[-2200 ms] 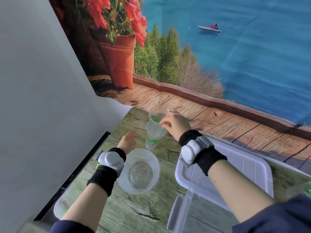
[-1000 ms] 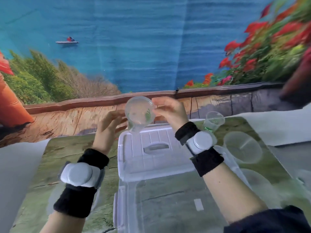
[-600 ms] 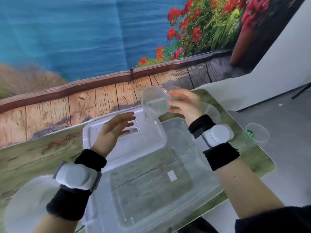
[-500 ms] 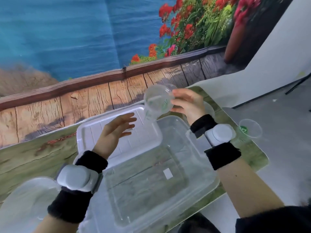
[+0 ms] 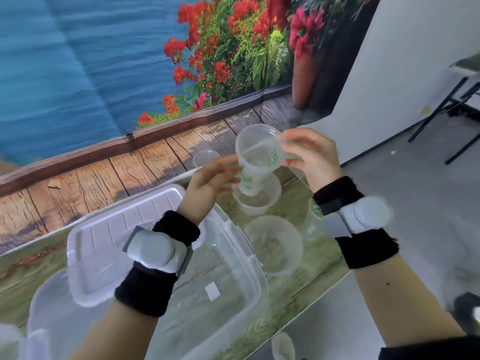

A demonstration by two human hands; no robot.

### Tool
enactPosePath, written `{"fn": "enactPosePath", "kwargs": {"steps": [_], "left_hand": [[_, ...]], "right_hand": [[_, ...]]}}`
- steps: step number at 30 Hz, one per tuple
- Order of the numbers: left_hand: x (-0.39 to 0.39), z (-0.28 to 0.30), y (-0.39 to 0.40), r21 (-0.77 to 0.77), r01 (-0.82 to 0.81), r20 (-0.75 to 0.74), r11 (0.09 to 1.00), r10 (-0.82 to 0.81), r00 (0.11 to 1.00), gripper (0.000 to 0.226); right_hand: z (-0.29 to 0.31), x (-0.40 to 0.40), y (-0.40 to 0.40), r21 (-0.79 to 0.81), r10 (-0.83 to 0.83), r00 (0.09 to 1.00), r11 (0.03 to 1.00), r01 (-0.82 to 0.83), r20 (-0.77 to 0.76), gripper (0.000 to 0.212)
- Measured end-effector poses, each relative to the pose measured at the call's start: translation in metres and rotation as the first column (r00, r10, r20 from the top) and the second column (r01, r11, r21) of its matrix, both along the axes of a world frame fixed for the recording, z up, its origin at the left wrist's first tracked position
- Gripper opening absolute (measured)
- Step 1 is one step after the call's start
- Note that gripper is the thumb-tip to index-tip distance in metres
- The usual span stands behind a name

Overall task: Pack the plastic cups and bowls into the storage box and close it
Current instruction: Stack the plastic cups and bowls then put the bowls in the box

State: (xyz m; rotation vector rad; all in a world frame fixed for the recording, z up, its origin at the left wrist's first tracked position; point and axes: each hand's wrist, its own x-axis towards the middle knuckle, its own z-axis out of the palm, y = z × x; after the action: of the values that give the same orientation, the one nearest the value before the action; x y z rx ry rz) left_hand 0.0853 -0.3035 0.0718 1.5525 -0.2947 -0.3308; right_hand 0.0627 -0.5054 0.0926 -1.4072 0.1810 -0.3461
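Note:
My right hand [image 5: 310, 155] grips a clear plastic cup [image 5: 259, 154] with green print by its rim, tilted in the air above the table's far right. My left hand [image 5: 211, 178] is beside the cup's lower part, fingers apart and blurred, fingertips just reaching it. The clear storage box [image 5: 241, 255] stands open and empty below my left forearm. Its white lid [image 5: 109, 229] lies at the box's far-left side. A small clear bowl [image 5: 259, 203] sits under the cup, a wider bowl [image 5: 275, 245] right of the box, and a large bowl [image 5: 44, 307] at the left.
A small cup [image 5: 205, 157] stands at the table's far edge, and another cup [image 5: 313, 219] is partly hidden behind my right wrist. The table's near-right edge [image 5: 311, 305] runs diagonally. A cup [image 5: 283, 346] lies below it on the grey floor. Black folding legs [image 5: 441, 107] stand at the right.
My view has swung from the table's left end to its right end. My right hand carried the cup over the box, and my left hand rose from above the lid to the cup's lower part.

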Motion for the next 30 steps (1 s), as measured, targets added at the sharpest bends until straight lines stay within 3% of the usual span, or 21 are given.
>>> {"fn": "enactPosePath", "kwargs": {"steps": [5, 12, 19, 22, 26, 30], "left_hand": [[-0.003, 0.0, -0.09, 0.0, 0.048, -0.011, 0.999, -0.048, 0.999, 0.025], [-0.009, -0.03, -0.166, 0.063, -0.001, -0.142, 0.998, 0.01, 0.99, 0.026], [-0.015, -0.071, -0.186, 0.222, -0.011, -0.25, 0.975, 0.068, 0.966, 0.032], [-0.014, -0.088, -0.186, 0.317, 0.06, -0.289, 0.947, 0.036, 0.957, 0.024], [-0.012, -0.102, -0.19, 0.442, 0.233, -0.412, 0.866, -0.035, 0.911, 0.01], [-0.011, -0.107, -0.198, 0.483, 0.209, -0.395, 0.85, -0.001, 0.919, 0.005]], "right_hand": [[0.008, -0.013, -0.08, -0.022, -0.079, 0.997, 0.997, 0.078, -0.027, 0.01], [-0.022, -0.023, -0.153, -0.012, -0.083, 0.989, 0.997, 0.082, -0.124, 0.014], [-0.087, -0.02, -0.175, -0.004, -0.013, 0.954, 1.0, 0.013, -0.299, 0.015], [-0.113, -0.022, -0.178, 0.018, 0.035, 0.928, 0.999, -0.03, -0.371, 0.02], [-0.144, -0.024, -0.18, -0.082, 0.057, 0.865, 0.99, -0.113, -0.498, 0.036], [-0.161, -0.024, -0.184, -0.047, 0.037, 0.815, 0.996, -0.078, -0.579, 0.038]]}}
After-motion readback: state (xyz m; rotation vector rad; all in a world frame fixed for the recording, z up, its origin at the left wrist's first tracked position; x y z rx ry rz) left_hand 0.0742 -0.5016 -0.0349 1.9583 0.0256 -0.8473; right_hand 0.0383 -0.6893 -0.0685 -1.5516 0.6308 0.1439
